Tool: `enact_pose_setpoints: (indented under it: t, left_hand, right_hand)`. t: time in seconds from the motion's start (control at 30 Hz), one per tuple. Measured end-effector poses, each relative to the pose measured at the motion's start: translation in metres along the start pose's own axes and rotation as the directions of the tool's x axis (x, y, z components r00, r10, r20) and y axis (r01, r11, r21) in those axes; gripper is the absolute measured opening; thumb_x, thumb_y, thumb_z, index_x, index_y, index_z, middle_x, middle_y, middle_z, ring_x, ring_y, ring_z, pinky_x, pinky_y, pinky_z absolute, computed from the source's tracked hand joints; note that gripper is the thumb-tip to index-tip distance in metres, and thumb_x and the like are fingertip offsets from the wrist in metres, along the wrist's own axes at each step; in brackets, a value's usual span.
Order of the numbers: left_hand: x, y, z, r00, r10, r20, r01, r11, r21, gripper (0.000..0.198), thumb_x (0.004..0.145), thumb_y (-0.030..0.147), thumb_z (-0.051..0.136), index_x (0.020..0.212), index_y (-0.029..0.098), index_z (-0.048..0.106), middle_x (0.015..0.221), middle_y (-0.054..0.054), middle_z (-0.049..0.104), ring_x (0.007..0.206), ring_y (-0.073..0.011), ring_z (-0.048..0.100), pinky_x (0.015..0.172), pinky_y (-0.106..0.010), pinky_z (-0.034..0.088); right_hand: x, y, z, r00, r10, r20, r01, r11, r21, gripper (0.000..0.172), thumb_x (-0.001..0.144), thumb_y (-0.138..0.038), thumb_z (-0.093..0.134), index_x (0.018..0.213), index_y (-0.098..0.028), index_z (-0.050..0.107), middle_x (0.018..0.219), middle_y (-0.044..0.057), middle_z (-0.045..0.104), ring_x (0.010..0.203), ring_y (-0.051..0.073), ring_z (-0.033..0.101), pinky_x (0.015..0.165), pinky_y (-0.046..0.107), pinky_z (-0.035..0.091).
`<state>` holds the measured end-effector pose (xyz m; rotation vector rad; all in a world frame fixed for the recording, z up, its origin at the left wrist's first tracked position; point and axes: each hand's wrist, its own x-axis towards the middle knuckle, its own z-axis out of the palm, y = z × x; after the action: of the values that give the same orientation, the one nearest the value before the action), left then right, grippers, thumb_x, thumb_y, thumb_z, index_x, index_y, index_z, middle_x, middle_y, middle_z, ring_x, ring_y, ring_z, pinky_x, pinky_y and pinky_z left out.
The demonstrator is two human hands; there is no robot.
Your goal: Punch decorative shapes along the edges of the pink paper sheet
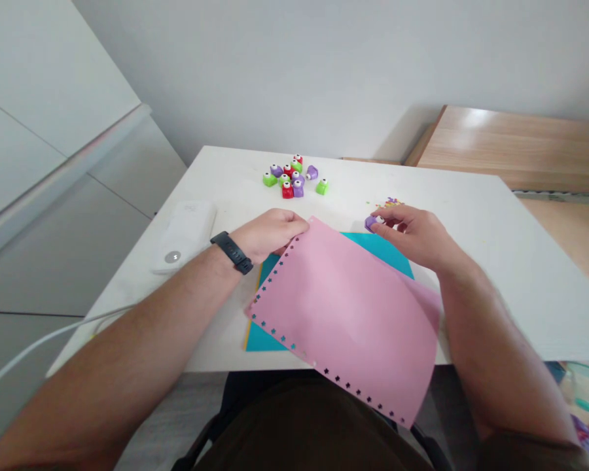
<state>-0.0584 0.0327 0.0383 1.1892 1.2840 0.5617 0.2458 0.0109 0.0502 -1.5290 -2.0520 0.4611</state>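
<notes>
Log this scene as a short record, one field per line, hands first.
Left hand: pinching a corner of the pink sheet
Right hand: holding a purple punch between thumb and fingers
Pink sheet: small star-like holes along two edges; near corner hanging past the table edge
Blue sheet: on the white table, partly hidden by the pink sheet
Other punches: red, green and purple, mostly clustered toward the wall
Paper scraps: small, multicoloured, just beyond the right hand
Left wrist: dark band
</notes>
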Motion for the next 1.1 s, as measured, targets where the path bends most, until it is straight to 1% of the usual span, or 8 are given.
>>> enact_pose_setpoints:
  t: [0.13, 0.3, 0.47, 0.6, 0.77, 0.9, 1.0, 1.1]
  left_hand:
    - [0.0003, -0.0017, 0.0002, 0.997, 0.073, -0.005, -0.072, 0.992, 0.105, 0.013, 0.092, 0.026, 0.072, 0.08, 0.019, 0.069, 0.064, 0.002, 0.058, 0.05, -0.0085, 0.047, 0.047, -0.021, 0.034]
    - [0.0017, -0.0001, -0.0015, 0.988, 0.142, -0.051, -0.137, 0.986, 0.093, 0.013, 0.09, 0.023, 0.072, 0.078, 0.018, 0.069, 0.064, 0.003, 0.058, 0.054, -0.0075, 0.049, 0.05, -0.02, 0.034]
    - [0.0052, -0.0018, -0.0042, 0.987, 0.119, -0.108, -0.112, 0.991, 0.072, 0.011, 0.09, 0.022, 0.072, 0.08, 0.019, 0.068, 0.062, 0.004, 0.057, 0.051, -0.0076, 0.048, 0.049, -0.021, 0.035]
    - [0.0044, -0.0014, -0.0039, 0.995, 0.077, -0.069, -0.07, 0.993, 0.097, 0.012, 0.089, 0.024, 0.074, 0.081, 0.018, 0.067, 0.063, 0.001, 0.062, 0.051, -0.0086, 0.052, 0.048, -0.021, 0.038]
    - [0.0008, 0.0024, -0.0011, 1.0, -0.015, -0.007, 0.016, 0.994, 0.11, 0.012, 0.085, 0.021, 0.079, 0.082, 0.017, 0.067, 0.069, -0.001, 0.068, 0.054, -0.0103, 0.059, 0.05, -0.023, 0.047]
    - [0.0027, 0.0008, -0.003, 0.999, 0.025, -0.042, -0.018, 0.988, 0.153, 0.011, 0.086, 0.019, 0.077, 0.081, 0.016, 0.068, 0.067, -0.002, 0.068, 0.053, -0.0097, 0.058, 0.048, -0.021, 0.044]
    - [0.0053, -0.0014, -0.0063, 0.999, 0.049, -0.022, -0.045, 0.984, 0.17, 0.012, 0.087, 0.019, 0.077, 0.08, 0.016, 0.069, 0.064, -0.002, 0.067, 0.051, -0.0091, 0.056, 0.045, -0.02, 0.039]
    - [0.0058, -0.0013, -0.0075, 0.999, 0.032, -0.019, -0.029, 0.99, 0.137, 0.012, 0.084, 0.017, 0.079, 0.081, 0.016, 0.068, 0.065, -0.002, 0.068, 0.051, -0.0098, 0.058, 0.046, -0.021, 0.042]
  right_hand:
    - [-0.0008, -0.0006, 0.0013, 1.0, -0.014, -0.003, 0.014, 1.0, -0.001, 0.024, 0.093, -0.044, 0.073, 0.105, -0.028, 0.085, 0.089, 0.002, 0.079, 0.071, 0.017, 0.065, 0.075, 0.036, 0.053]
    - [-0.0012, -0.0023, -0.002, 1.0, -0.01, -0.014, 0.01, 1.0, -0.002, 0.023, 0.093, -0.044, 0.072, 0.104, -0.028, 0.085, 0.089, 0.002, 0.079, 0.071, 0.017, 0.064, 0.079, 0.038, 0.053]
    - [-0.002, -0.0046, -0.0043, 1.0, -0.014, -0.022, 0.014, 1.0, 0.008, 0.023, 0.095, -0.045, 0.07, 0.103, -0.028, 0.084, 0.089, 0.002, 0.079, 0.07, 0.017, 0.064, 0.084, 0.041, 0.054]
    - [-0.0025, -0.0064, -0.0047, 1.0, 0.002, -0.031, -0.002, 1.0, 0.014, 0.024, 0.095, -0.046, 0.069, 0.102, -0.029, 0.084, 0.097, 0.003, 0.082, 0.074, 0.019, 0.067, 0.087, 0.043, 0.056]
    - [-0.004, -0.0068, -0.0049, 0.999, 0.007, -0.035, -0.006, 0.999, 0.032, 0.024, 0.095, -0.047, 0.07, 0.103, -0.029, 0.084, 0.096, 0.003, 0.082, 0.076, 0.02, 0.068, 0.086, 0.042, 0.057]
    - [-0.0047, -0.0034, -0.005, 0.999, 0.005, -0.041, -0.003, 0.999, 0.047, 0.024, 0.095, -0.047, 0.071, 0.107, -0.03, 0.084, 0.107, 0.004, 0.082, 0.079, 0.02, 0.069, 0.084, 0.041, 0.057]
    - [-0.0035, -0.0011, -0.0043, 0.999, 0.024, -0.046, -0.02, 0.996, 0.082, 0.029, 0.095, -0.049, 0.071, 0.11, -0.029, 0.084, 0.113, 0.004, 0.082, 0.075, 0.018, 0.067, 0.081, 0.041, 0.057]
    - [-0.0026, -0.0083, -0.0053, 0.999, 0.017, -0.039, -0.014, 0.996, 0.087, 0.03, 0.095, -0.05, 0.071, 0.111, -0.027, 0.084, 0.113, 0.005, 0.082, 0.072, 0.016, 0.065, 0.077, 0.038, 0.056]
